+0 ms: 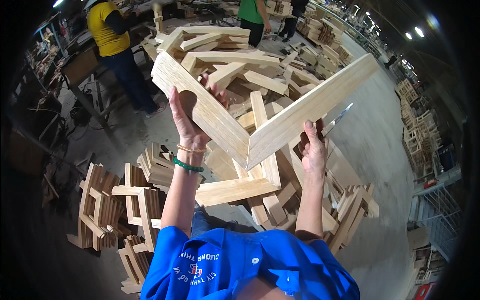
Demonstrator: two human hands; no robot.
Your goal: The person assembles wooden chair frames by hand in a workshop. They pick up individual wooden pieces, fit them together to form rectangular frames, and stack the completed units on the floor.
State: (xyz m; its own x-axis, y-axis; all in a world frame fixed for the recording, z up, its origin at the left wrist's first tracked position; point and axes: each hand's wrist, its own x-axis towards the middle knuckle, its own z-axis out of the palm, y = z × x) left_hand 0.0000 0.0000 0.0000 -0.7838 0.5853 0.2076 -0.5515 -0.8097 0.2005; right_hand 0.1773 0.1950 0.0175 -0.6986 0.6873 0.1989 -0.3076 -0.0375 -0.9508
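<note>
two bare hands are holding up a pale l-shaped wooden corner frame (260, 112) in the head view, its two boards meeting in a mitred point that is aiming down toward the person's chest. the left hand (192, 117) is gripping the left board from below, palm against the outer face, thumb stretched up along the near side and fingertips (216, 91) curling over the top edge, so the board is being pinched between them. a thin gold bracelet and a green bead bracelet (188, 165) are sitting on that wrist. the right hand (313, 147) is pressing against the underside of the right board, thumb lying flat on the wood; its other fingers are closed around a slim shiny metal blade (339, 119) that is poking out up and to the right, just beside the board's lower edge. the frame is hanging in the air above a big heap of loose pale wooden slats and frame pieces (250, 75). stacks of assembled wooden frames (107, 202) are lying on the grey concrete floor (380, 150) to the lower left. farther off, a person in a yellow shirt (105, 30) is standing at a workbench, and a person in a green shirt (252, 15) is standing behind the heap.
</note>
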